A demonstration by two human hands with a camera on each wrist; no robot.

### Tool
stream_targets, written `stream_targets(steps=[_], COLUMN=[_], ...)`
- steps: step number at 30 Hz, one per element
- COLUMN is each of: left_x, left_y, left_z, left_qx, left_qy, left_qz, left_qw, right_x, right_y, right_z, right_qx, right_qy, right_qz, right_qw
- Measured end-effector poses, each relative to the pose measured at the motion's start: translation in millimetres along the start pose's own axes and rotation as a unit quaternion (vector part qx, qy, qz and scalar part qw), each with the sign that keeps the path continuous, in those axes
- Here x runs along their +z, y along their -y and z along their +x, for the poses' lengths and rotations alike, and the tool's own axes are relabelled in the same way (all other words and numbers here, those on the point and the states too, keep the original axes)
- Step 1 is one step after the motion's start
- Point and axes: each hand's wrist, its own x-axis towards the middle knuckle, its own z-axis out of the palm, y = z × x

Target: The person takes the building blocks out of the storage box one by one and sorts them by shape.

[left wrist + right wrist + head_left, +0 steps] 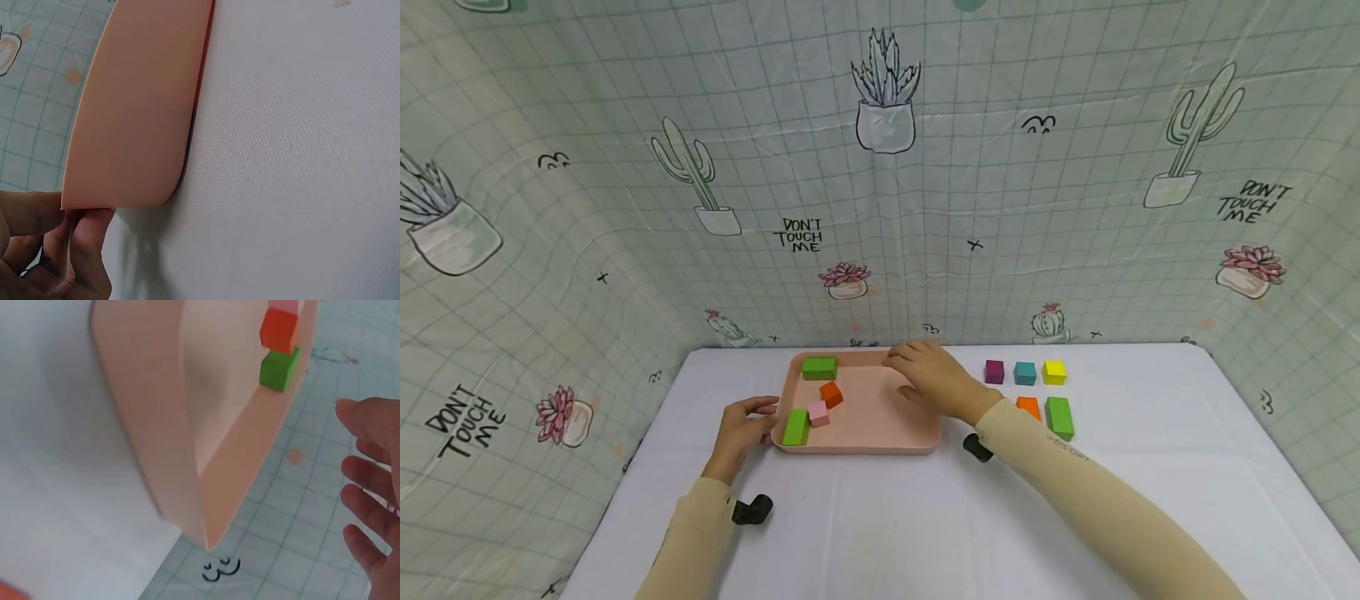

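A shallow pink tray [880, 450] lies on the white table. At its left end my left hand [741, 433] grips the rim, with fingertips against the outer wall [131, 125] in the left wrist view. My right hand [932, 379] hovers over the tray's right part, fingers spread and gently bent, holding nothing in the right wrist view. Inside the tray are a green block [819, 368] at the back, an orange cube [831, 394], a pink cube [818, 413] and another green block [796, 427] at the front left.
Right of the tray stand a purple cube [994, 372], a teal cube [1025, 373] and a yellow cube [1055, 372]. Nearer are an orange block [1028, 407], partly behind the right sleeve, and a green block [1060, 418]. A patterned cloth [955, 192] hangs behind the table.
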Motion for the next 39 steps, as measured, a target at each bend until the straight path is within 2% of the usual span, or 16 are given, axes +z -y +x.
stream_targets(steps=[4,12,21,25,32,39], left_x=[-0.3,-0.4,-0.8,-0.5,-0.5,-1.1], left_y=[-1.6,0.3,3.0,3.4,3.4,4.1], left_z=[-0.9,-0.7,2.1,3.1,3.1,3.4], left_qx=[0.002,-0.003,-0.005,-0.004,-0.003,0.0], left_qy=[0.002,0.0,0.002,-0.001,0.003,0.002], left_qz=[-0.001,-0.003,-0.005,-0.007,-0.011,-0.009], left_qw=[1.0,1.0,1.0,1.0,0.9999,1.0], right_x=[5.6,20.3,28.1,31.2,40.0,48.3], right_y=[8.2,18.7,22.7,25.7,29.0,32.7], right_z=[13.1,37.7,54.9,61.9,72.5,79.7], right_qx=[-0.003,0.009,-0.026,-0.031,-0.032,-0.058], right_qy=[0.013,0.077,0.064,0.071,0.1,0.092], right_qz=[-0.008,-0.035,-0.011,-0.012,-0.026,-0.049], right_qw=[0.9999,0.9964,0.9975,0.9969,0.9942,0.9929])
